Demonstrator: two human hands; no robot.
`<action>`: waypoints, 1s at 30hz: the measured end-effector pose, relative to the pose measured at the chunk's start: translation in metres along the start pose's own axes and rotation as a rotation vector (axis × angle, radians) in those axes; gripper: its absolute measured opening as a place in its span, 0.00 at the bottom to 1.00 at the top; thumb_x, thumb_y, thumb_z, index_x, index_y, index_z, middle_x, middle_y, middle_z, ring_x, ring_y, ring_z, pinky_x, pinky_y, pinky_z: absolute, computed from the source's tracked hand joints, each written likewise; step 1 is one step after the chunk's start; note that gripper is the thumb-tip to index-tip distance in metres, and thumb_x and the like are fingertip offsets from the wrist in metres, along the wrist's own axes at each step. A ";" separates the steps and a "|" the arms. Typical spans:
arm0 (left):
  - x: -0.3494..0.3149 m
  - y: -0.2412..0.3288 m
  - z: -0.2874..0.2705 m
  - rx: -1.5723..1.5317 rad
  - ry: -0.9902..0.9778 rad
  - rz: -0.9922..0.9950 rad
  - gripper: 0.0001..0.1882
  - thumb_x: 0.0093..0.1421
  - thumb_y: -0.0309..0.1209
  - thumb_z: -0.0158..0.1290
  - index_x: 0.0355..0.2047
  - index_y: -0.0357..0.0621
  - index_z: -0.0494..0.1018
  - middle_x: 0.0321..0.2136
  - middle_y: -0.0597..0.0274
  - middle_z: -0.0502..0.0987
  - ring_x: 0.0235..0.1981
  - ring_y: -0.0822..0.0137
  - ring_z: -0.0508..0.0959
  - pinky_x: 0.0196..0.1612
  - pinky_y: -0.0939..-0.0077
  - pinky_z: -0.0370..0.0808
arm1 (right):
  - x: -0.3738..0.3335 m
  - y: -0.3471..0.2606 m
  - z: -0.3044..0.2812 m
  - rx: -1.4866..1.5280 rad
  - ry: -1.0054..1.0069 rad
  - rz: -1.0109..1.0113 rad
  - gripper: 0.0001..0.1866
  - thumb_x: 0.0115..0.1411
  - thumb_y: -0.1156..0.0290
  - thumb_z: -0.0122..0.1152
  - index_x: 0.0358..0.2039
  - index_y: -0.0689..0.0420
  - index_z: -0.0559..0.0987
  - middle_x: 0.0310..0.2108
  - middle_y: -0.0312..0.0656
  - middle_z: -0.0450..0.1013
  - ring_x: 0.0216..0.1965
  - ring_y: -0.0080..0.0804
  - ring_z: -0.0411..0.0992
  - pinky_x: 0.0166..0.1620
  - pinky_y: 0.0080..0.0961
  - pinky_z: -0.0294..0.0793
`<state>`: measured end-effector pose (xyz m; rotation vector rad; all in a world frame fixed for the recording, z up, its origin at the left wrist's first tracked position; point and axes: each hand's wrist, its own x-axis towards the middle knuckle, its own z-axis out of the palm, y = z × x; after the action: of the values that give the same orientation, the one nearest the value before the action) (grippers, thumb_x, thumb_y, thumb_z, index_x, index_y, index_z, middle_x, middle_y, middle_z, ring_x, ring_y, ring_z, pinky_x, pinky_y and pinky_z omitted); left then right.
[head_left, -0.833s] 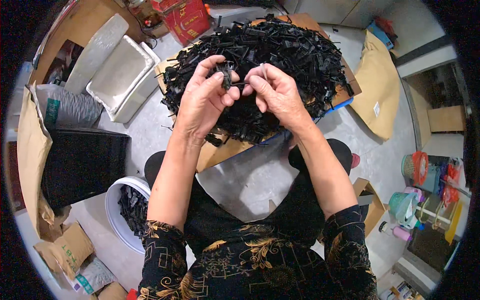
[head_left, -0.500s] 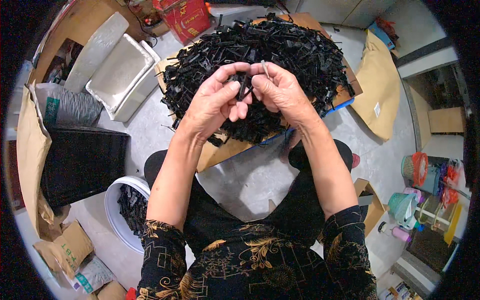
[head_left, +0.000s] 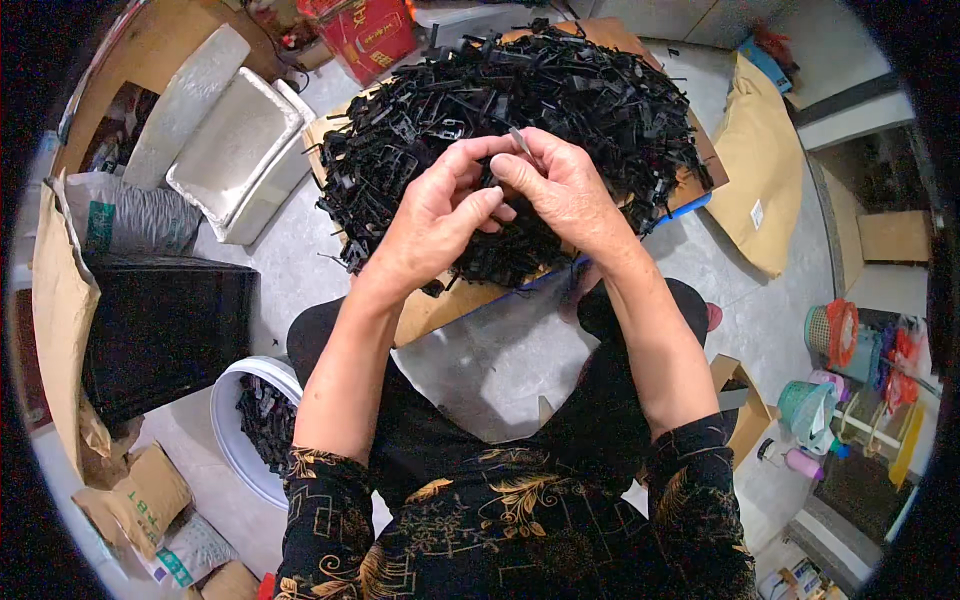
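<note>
In front of me, both hands meet over a big heap of small black plastic parts (head_left: 560, 90). The fingers of my left hand (head_left: 437, 215) are curled closed around a black plastic piece, which they mostly hide against the dark heap. My right hand (head_left: 562, 190) pinches a small thin metal blade (head_left: 520, 140) between thumb and forefinger, its tip showing above the knuckles. The fingertips of the two hands touch or nearly touch.
The heap lies on flattened cardboard (head_left: 425, 316). A white bucket (head_left: 228, 430) with black parts stands by my left leg. At left are a white foam box (head_left: 180, 178) and a black box (head_left: 165, 330). A tan sack (head_left: 755, 170) lies right, an open carton (head_left: 752, 420) below it.
My hands have drawn closer together, and the left fingers have curled in further. The black piece that showed between them is now mostly covered.
</note>
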<state>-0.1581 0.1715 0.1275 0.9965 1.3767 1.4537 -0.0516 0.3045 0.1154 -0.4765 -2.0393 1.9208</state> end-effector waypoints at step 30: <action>0.015 -0.016 0.004 0.581 0.466 0.376 0.18 0.55 0.16 0.46 0.47 0.42 0.69 0.33 0.58 0.76 0.29 0.73 0.76 0.33 0.79 0.72 | 0.008 0.006 0.030 0.152 0.066 0.064 0.16 0.65 0.65 0.43 0.52 0.54 0.66 0.15 0.25 0.56 0.14 0.11 0.51 0.15 0.11 0.50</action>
<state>-0.1578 0.1874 0.1116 1.3923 2.1157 1.6672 -0.0716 0.2812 0.1073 -0.5666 -1.8422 2.0499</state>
